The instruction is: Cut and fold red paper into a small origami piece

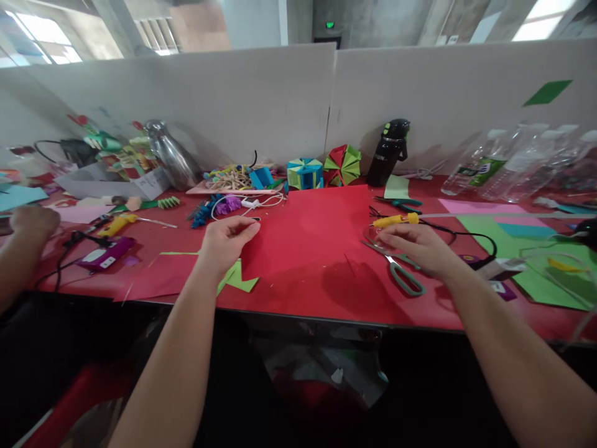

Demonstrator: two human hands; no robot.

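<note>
Fingers of the left hand (226, 246) looked pinched together at the left edge of the red sheet (312, 230) (no clue if they'd actually gripped it). Right hand (415, 249) hovered just right of the sheet, finger gap unreadable, near scissors (405, 280) on the surface (289, 300). Seemed like sheet-positioning; next move probably called for steady edges.

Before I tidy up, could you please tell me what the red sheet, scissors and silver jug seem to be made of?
Red sheet: probably matt paper or thin card; flat, straight-edged.
Scissors: seemingly metal blades, greyish sheen; likely plastic handles, solid grey-green.
Silver jug: likely polished metal, showing bright highlights.
</note>
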